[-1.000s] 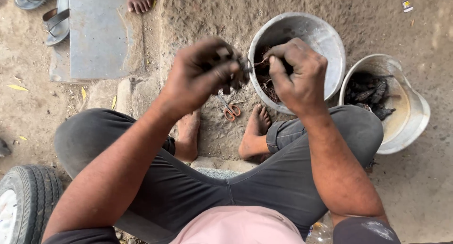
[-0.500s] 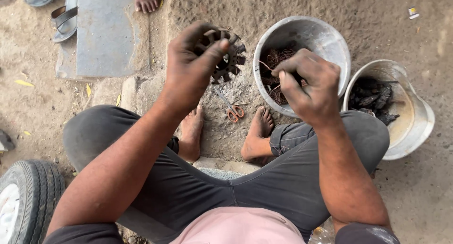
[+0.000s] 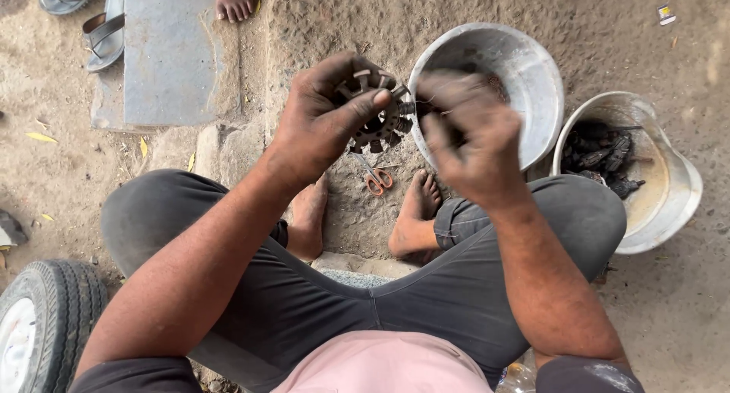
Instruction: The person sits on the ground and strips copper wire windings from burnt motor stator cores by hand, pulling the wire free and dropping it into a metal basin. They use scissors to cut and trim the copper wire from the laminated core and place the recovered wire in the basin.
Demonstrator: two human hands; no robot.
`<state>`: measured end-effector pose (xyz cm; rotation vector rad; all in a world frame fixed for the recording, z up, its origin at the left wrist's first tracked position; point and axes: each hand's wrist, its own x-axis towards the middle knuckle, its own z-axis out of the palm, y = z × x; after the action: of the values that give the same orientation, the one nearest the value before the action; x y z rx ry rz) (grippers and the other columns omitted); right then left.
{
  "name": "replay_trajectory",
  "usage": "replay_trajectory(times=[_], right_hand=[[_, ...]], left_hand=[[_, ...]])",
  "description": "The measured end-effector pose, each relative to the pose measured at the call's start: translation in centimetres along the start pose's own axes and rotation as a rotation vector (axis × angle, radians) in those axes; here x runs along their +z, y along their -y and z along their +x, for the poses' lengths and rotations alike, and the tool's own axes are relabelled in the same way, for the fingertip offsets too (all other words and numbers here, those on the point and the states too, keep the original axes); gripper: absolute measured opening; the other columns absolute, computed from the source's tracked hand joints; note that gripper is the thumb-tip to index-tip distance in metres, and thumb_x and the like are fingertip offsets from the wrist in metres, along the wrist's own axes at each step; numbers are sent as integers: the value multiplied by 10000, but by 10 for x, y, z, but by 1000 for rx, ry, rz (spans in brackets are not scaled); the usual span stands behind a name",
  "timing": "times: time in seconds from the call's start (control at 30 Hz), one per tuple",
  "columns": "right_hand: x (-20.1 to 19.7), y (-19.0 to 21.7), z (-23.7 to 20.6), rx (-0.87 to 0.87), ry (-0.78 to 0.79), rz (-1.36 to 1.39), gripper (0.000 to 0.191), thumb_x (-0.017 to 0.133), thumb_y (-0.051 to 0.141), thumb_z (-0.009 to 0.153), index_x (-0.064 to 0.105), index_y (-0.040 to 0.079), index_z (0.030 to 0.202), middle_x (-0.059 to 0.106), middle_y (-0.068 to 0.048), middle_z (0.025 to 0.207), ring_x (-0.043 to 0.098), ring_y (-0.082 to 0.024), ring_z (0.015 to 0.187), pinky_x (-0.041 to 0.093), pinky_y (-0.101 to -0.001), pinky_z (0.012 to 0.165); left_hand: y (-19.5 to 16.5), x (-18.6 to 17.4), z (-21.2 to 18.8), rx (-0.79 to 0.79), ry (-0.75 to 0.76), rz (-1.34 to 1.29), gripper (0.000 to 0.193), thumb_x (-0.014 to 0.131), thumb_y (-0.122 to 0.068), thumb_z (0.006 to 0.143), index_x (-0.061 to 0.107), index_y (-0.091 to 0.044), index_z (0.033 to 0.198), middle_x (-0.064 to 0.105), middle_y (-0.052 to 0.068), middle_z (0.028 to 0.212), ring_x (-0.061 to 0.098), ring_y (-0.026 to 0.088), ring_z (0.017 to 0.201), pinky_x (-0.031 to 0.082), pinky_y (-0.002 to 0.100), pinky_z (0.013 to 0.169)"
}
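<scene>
While your left hand (image 3: 323,127) grips the dark toothed metal core (image 3: 376,119) before you, your blurred right hand (image 3: 468,138) pinches something thin at its edge, apparently stripping wire. Just beyond the right hand stands a metal bowl (image 3: 532,66); the pull likely calls for a firm left-hand hold.

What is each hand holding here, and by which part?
The left hand grips a toothed metal ring by its rim. The right hand is blurred at its edge; its hold cannot be told.
</scene>
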<state>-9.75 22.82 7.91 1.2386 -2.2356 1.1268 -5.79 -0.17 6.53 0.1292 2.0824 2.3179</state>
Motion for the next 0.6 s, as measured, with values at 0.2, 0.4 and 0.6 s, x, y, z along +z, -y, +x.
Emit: replay_trajectory(times=[0.2, 0.4, 0.6], right_hand=[[0, -4, -5, 157, 26, 41, 104, 647, -6, 997, 735, 16, 1049, 709, -99, 930, 711, -172, 779, 613, -315, 650], [-15, -13, 6, 172, 63, -88, 86, 611, 40, 988, 691, 20, 962, 707, -94, 918, 704, -202, 844, 588, -364, 767], [-29, -4, 17, 356, -70, -10, 136, 628, 103, 919, 733, 17, 932, 733, -104, 873, 726, -214, 809, 561, -343, 733]], left_hand=[[7, 2, 0, 85, -47, 194, 146, 667, -151, 1052, 618, -42, 1136, 736, 48, 1025, 776, 107, 915, 713, 277, 809], [-5, -7, 3, 45, -78, 75, 181, 723, -139, 1025, 660, 13, 1098, 706, 117, 959, 679, 145, 835, 602, 313, 716], [-12, 1, 8, -83, 51, 180, 136, 675, -164, 972, 667, -42, 1031, 780, 67, 894, 761, 124, 770, 644, 285, 659]])
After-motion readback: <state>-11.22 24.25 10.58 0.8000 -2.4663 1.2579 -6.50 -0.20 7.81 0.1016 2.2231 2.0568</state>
